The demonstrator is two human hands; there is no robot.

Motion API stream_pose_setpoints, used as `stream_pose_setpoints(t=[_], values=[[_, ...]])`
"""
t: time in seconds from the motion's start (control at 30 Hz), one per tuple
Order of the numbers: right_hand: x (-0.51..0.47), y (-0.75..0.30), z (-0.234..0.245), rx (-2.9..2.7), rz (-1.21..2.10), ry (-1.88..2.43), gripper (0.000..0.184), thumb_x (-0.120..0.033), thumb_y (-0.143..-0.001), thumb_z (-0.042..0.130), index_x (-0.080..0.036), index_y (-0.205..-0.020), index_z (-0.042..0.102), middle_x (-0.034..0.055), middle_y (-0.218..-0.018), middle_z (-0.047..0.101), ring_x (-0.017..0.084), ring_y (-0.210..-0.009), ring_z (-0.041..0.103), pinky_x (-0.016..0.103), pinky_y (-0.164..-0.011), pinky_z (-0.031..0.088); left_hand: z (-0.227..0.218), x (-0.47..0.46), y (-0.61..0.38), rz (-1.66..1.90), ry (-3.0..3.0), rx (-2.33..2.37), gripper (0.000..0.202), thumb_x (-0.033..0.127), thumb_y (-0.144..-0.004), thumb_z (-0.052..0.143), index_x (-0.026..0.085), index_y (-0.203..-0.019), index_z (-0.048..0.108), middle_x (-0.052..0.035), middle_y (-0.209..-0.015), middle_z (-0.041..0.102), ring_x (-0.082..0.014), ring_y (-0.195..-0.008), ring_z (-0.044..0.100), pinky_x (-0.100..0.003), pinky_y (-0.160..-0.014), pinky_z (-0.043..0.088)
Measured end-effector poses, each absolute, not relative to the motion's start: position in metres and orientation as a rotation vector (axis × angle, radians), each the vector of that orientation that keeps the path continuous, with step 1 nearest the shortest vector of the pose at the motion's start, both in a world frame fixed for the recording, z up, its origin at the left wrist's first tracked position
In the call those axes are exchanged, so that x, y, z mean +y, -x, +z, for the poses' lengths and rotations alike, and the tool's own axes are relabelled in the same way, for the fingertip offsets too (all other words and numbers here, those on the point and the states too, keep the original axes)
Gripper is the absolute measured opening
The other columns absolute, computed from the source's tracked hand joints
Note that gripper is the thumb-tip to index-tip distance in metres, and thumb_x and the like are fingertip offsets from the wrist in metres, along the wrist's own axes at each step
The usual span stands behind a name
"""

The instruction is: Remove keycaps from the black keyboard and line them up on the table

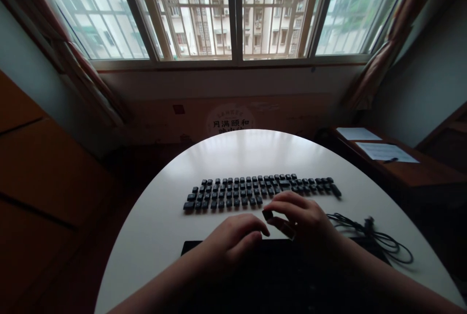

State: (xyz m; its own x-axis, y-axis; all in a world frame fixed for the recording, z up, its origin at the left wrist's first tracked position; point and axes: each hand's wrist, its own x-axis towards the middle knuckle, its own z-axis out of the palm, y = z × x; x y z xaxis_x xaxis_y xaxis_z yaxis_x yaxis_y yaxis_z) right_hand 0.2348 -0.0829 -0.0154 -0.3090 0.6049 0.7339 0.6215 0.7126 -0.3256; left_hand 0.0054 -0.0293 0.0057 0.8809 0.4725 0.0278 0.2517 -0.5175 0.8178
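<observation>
My right hand [304, 214] is closed, with a small black keycap [267, 214] pinched at its fingertips. Something pale near its lower fingers is too dim to make out. To its left, my left hand [237, 236] hovers with loosely bent fingers, thumb and forefinger a little apart, and nothing seen between them. Below both hands lies a dark keyboard body [189, 246], largely hidden by the hands, forearms and shadow. Just beyond the hands, several loose black keycaps [229, 194] stand in rows on the white round table [153, 236].
A coiled black cable [390, 243] lies on the table's right side. Past it, a brown side table [397, 173] carries paper sheets [386, 152] and a pen [391, 160]. A patterned box [153, 119] stands behind the table under the barred window [237, 12].
</observation>
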Motion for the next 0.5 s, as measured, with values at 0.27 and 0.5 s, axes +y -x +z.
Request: stream_pose_setpoints(t=[0.27,0.5], values=[[-0.067,-0.254,-0.024,-1.962,0.118,1.636,0.015,-0.026,-0.094,0.064,-0.02,-0.106,0.073,0.0076,-0.106,0.072,0.02,-0.08,0.071,0.032,-0.073,0.057,0.01,-0.028,-0.006,0.224,-2.224,0.497,0.037,0.043,-0.101,0.044,0.017,-0.087,0.066,-0.0043,-0.084,0.067,-0.0178,-0.079,0.061,-0.029,-0.077,0.047],[-0.064,-0.251,-0.028,-2.004,0.258,1.872,0.016,-0.026,-0.09,0.065,-0.023,-0.101,0.076,0.0055,-0.103,0.075,0.024,-0.091,0.07,0.033,-0.078,0.051,0.013,-0.035,-0.006,0.098,-2.26,0.437,0.042,0.044,-0.104,0.039,0.017,-0.084,0.066,-0.002,-0.079,0.064,-0.0157,-0.074,0.058,-0.026,-0.074,0.046]])
